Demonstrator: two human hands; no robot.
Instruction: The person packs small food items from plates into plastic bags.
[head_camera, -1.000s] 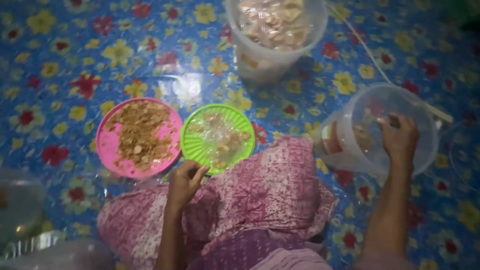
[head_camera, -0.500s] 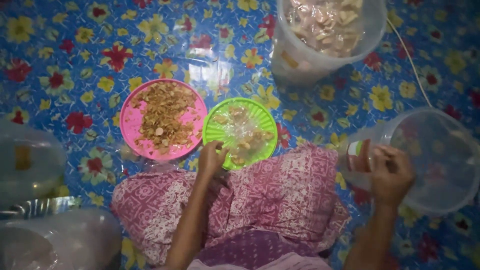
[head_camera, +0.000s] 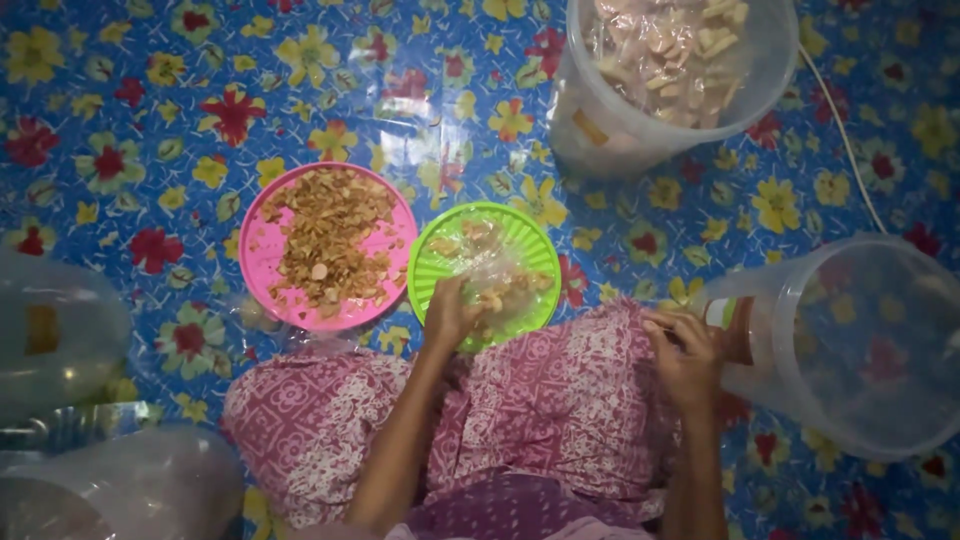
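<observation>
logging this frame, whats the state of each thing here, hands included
left hand: resting on the green plate, fingers curled
right hand: gripping the rim of the tipped bucket
green plate: flat on the floor, clear bag and a few snack pieces on it
pink plate: flat, covered in brown crumbs
tipped bucket: on its side, lidless, nearly empty
upright bucket: open, filled with pale snack pieces

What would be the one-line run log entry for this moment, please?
left hand: on green plate, touching snack pieces | right hand: gripping tipped clear bucket | pink plate: fried bits
</observation>
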